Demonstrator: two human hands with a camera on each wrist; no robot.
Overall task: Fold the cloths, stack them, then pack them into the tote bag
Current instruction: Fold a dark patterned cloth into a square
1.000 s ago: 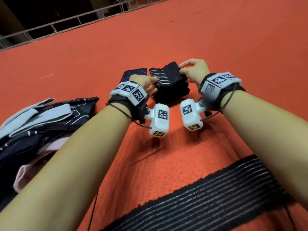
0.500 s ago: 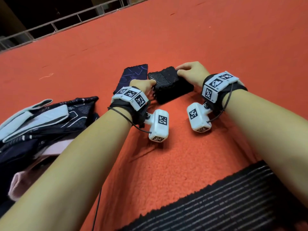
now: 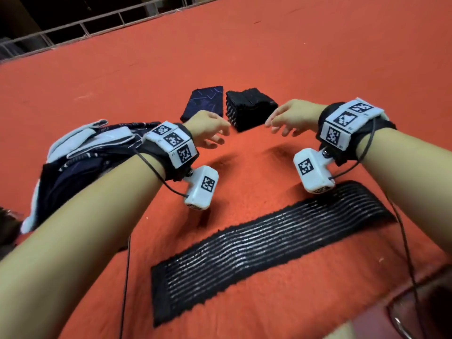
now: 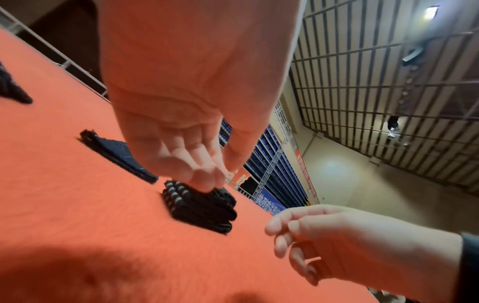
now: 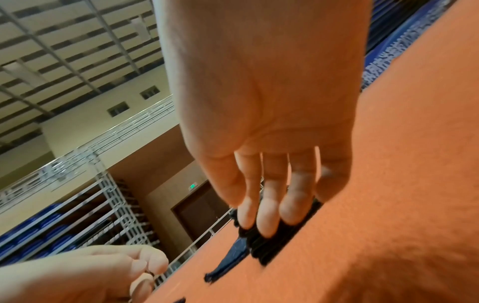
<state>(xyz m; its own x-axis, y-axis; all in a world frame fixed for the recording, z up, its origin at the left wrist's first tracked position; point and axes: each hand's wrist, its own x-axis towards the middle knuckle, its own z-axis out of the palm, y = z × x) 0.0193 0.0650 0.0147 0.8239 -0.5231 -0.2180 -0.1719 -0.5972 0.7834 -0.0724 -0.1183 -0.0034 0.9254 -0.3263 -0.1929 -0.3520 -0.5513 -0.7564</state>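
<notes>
A thickly folded black striped cloth (image 3: pixel 249 107) (image 4: pixel 202 207) (image 5: pixel 274 244) lies on the orange surface, beside a folded dark blue patterned cloth (image 3: pixel 204 102) (image 4: pixel 122 157) (image 5: pixel 230 260) on its left. My left hand (image 3: pixel 210 130) (image 4: pixel 197 164) and right hand (image 3: pixel 286 118) (image 5: pixel 269 201) hover just in front of the black bundle, one on each side, fingers relaxed and holding nothing. A long black striped cloth (image 3: pixel 264 243) lies flat and unfolded near me.
A heap of dark and white unfolded cloths (image 3: pixel 80 152) lies at the left under my left forearm. A metal railing (image 3: pixel 73 33) borders the far edge of the orange surface (image 3: pixel 318 57). A dark object (image 3: pixel 425 311) shows at the bottom right corner.
Both hands have let go of the folded black bundle and pulled back toward me. The bundle now lies by itself beside the blue cloth, and the view has tilted down.
</notes>
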